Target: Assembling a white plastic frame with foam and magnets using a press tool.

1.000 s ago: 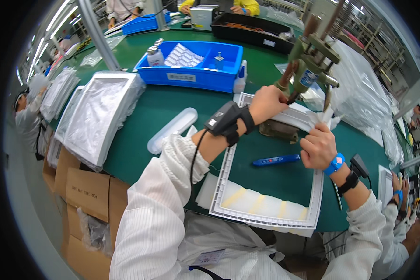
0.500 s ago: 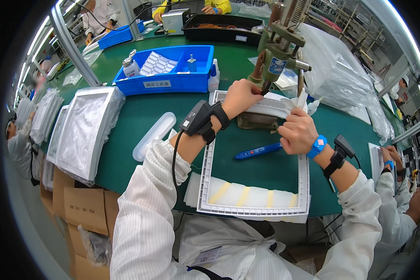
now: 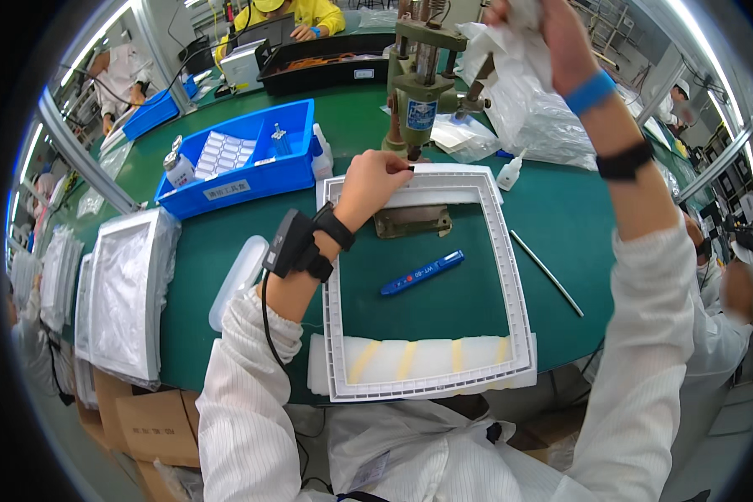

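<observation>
A white rectangular frame lies in front of me, its far side under a green hand press and its near side on white foam with yellow strips. At the frame's far edge, just beside the press tip, my left hand pinches a small dark piece, too small to name. My right hand is raised at the upper right, blurred, closed on a crumpled white wipe. Inside the frame opening a blue pen-shaped tool rests on the green table.
A blue bin with bottles and labels stands far left. Bagged white frames are stacked at left, near a long translucent case. On the right lie a thin metal rod and a small white bottle. Co-workers sit around.
My right hand has risen from the frame's far right corner to the upper right with the wipe. My left hand stays by the press tip. The whole view has shifted.
</observation>
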